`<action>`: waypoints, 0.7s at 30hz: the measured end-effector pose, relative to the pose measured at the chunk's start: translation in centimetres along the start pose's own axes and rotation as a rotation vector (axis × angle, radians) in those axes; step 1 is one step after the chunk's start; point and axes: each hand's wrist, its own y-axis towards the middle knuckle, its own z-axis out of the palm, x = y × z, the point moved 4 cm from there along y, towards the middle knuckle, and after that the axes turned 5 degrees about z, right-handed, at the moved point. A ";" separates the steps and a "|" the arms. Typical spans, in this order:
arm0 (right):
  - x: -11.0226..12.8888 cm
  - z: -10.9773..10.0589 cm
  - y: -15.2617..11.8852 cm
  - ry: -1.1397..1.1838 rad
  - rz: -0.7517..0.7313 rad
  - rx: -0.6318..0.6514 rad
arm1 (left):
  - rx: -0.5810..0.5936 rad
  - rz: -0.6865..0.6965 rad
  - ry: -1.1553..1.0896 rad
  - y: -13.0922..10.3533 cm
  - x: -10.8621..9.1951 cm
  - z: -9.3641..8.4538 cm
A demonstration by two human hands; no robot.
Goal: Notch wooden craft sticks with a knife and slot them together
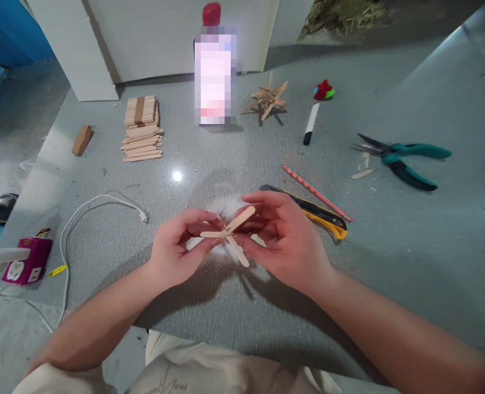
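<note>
Purple adapter (32, 261); teal-and-black pliers (404, 160); black-and-orange cutter (314, 210); red-spotted pink pencil (316, 192).

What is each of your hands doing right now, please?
Left hand: closed on the crossed wooden sticks.
Right hand: fingers curled at the same sticks.

one head cam, facing fwd & down at the tbl (234, 158), fairly close.

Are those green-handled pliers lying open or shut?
Open. The pliers lie on the grey tabletop with their two handles spread well apart, and their dark jaws look parted too.
</note>
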 end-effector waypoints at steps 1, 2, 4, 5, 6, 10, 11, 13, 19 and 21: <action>0.1 0.0 -0.1 -0.016 -0.011 0.004 | 0.016 0.001 -0.001 0.0 -0.1 0.0; 0.1 0.0 -0.2 -0.028 -0.018 0.014 | 0.034 -0.001 0.000 0.1 -0.1 0.1; 0.2 0.1 -0.3 -0.024 -0.041 0.037 | 0.065 -0.002 -0.002 0.1 -0.3 0.2; 0.3 0.0 -0.4 -0.010 -0.058 0.041 | 0.076 -0.002 -0.005 0.2 -0.3 0.2; 0.4 0.0 -0.4 0.004 -0.070 0.043 | 0.083 -0.003 -0.008 0.2 -0.4 0.2; 0.7 0.0 -0.6 0.028 -0.073 0.029 | 0.091 0.018 0.017 0.3 -0.6 0.2; 0.7 0.0 -0.6 0.021 -0.059 0.018 | 0.084 0.030 0.041 0.3 -0.7 0.2; 0.6 0.0 -0.6 0.005 -0.032 -0.003 | 0.069 0.049 0.093 0.4 -0.8 0.0; 0.6 0.2 -0.8 0.007 -0.025 0.004 | 0.132 0.108 0.193 0.8 -1.4 -0.2; 0.7 0.2 -0.9 0.013 -0.019 0.017 | 0.154 0.110 0.184 0.9 -1.6 -0.2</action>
